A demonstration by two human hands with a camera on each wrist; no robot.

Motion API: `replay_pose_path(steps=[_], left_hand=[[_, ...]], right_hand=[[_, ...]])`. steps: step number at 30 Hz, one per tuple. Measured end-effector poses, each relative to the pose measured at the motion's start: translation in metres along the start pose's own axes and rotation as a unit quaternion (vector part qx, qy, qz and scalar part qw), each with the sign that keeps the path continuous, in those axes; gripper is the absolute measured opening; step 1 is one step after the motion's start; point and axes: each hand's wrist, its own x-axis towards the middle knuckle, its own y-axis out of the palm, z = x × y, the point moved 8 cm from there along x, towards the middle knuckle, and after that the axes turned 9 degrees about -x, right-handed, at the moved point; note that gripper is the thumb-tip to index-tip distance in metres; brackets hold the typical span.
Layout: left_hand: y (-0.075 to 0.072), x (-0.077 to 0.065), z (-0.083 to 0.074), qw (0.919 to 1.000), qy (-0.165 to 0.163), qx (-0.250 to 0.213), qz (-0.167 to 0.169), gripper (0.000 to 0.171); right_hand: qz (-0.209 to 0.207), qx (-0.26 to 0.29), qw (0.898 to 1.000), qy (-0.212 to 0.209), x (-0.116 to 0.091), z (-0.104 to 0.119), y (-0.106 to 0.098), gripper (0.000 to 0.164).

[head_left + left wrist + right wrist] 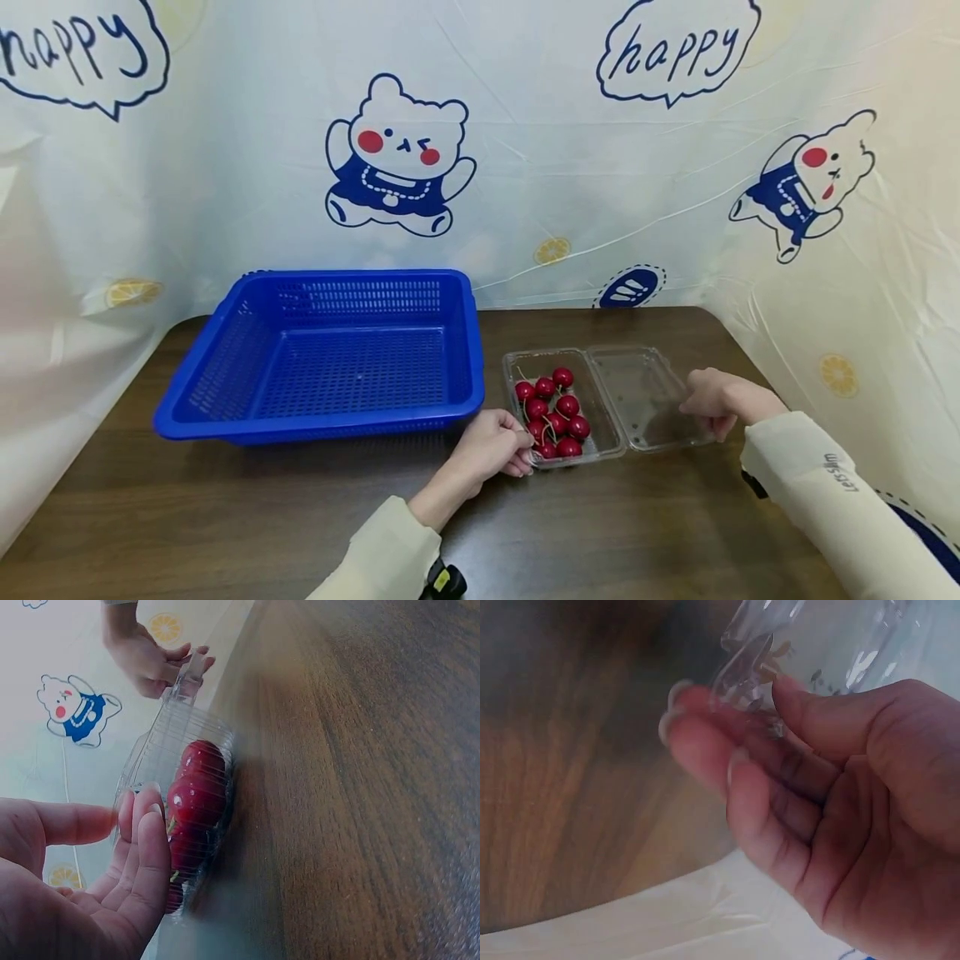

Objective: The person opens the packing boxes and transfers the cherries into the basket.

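A clear plastic clamshell box lies on the table with its lid folded out to the right. Several dark red cherries with green stems fill the box part. At its near left corner, my left hand pinches the rim between thumb and fingers. The left wrist view shows the cherries through the ribbed side wall. My right hand is at the lid's outer edge. In the right wrist view, thumb and fingers of the right hand pinch the lid's clear edge.
Left of the box stands a blue plastic basket with slotted walls and nothing in it. Both sit on a dark wooden table. A pale cloth printed with bears hangs behind and along the sides.
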Motion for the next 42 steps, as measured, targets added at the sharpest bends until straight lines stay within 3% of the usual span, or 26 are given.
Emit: replay_pose_path(steps=[15, 25, 32, 42], left_hand=[[0.004, -0.001, -0.005, 0.9999, 0.015, -0.009, 0.0, 0.004], [0.005, -0.001, -0.008, 0.9997, 0.022, -0.01, -0.003, 0.005], [0.003, -0.002, -0.008, 0.9996, 0.025, -0.008, -0.005, 0.006], [0.002, -0.001, -0.003, 0.9998, 0.018, -0.005, -0.008, 0.007]], right_hand=[[0.009, -0.067, 0.995, 0.078, 0.004, 0.001, 0.012, 0.023], [0.0, -0.097, 0.991, 0.088, 0.008, 0.01, 0.02, 0.026], [-0.012, -0.117, 0.99, 0.074, 0.011, 0.014, 0.018, 0.022], [-0.032, -0.128, 0.987, 0.089, 0.006, 0.015, 0.014, 0.018]])
